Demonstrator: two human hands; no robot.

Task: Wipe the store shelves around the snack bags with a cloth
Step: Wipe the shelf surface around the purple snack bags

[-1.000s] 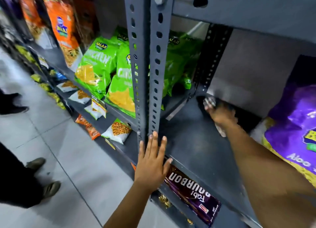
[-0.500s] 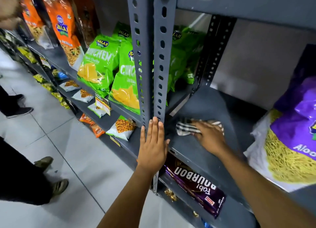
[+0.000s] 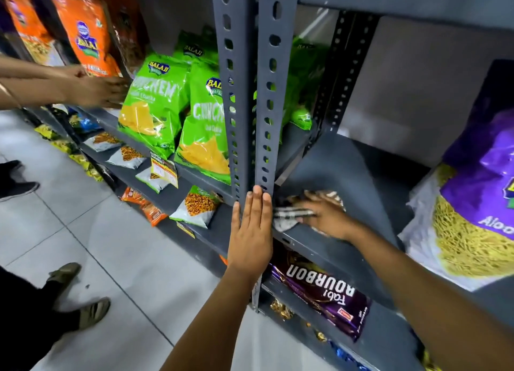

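Observation:
My right hand [image 3: 326, 216] presses a striped black-and-white cloth [image 3: 289, 216] flat on the grey shelf [image 3: 347, 173], at its front left corner. My left hand [image 3: 251, 231] lies flat, fingers together, against the perforated grey upright post [image 3: 267, 92] and holds nothing. A purple snack bag [image 3: 472, 203] with yellow noodles stands on the same shelf to the right of the cloth. Green snack bags [image 3: 155, 103] stand on the neighbouring shelf left of the post.
A purple Bourbon biscuit pack [image 3: 319, 290] lies on the shelf below. Small white and orange packets [image 3: 197, 206] line the lower left shelf. Another person's hands [image 3: 94, 89] reach at the orange bags [image 3: 83, 31] far left. Feet in sandals [image 3: 83, 306] stand on the tiled floor.
My right hand has swept the cloth from the back of the shelf to its front left corner by the post. Another person's hands have come into view at the left.

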